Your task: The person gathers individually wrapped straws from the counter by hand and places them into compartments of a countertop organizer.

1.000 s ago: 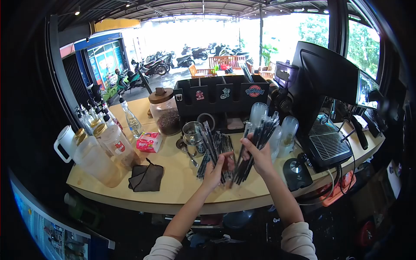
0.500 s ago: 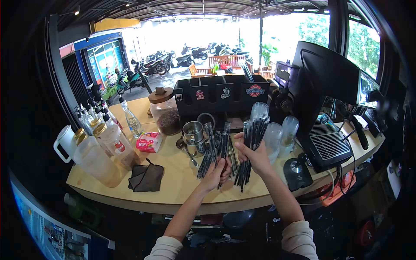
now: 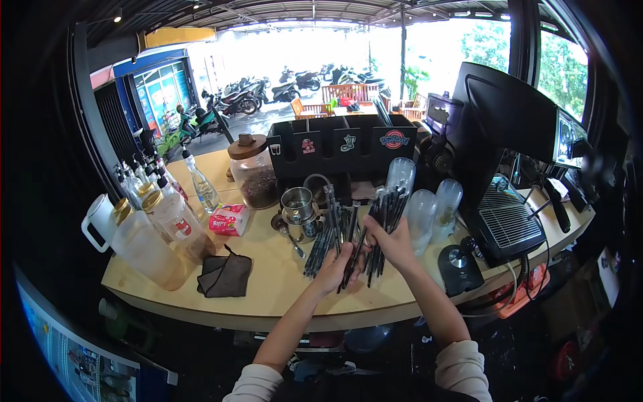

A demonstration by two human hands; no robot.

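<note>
Several black straws in clear wrappers [image 3: 334, 213] stand upright in my left hand [image 3: 337, 265], its fingers wrapped round them. A thicker bundle of the same wrapped straws [image 3: 390, 207] is in my right hand [image 3: 392, 242], thumb across the front. Both hands are close together above the front of the wooden counter, and the lower ends of the two bundles nearly meet. More wrapped straws [image 3: 320, 253] lie on the counter just left of and behind my left hand. A metal cup [image 3: 297, 201] is beyond them.
On the counter [image 3: 281, 295] are a dark cloth [image 3: 226, 273], a pink tissue pack [image 3: 229, 220], plastic jugs [image 3: 144, 244], a lidded glass jar [image 3: 255, 175] and a black organizer [image 3: 341, 151]. Clear cups [image 3: 422, 218], a black tamper stand [image 3: 459, 268] and an espresso machine [image 3: 506, 221] are at right.
My right hand and its bundle have moved left, closer to my left hand. The straws in my left hand have spread apart a little.
</note>
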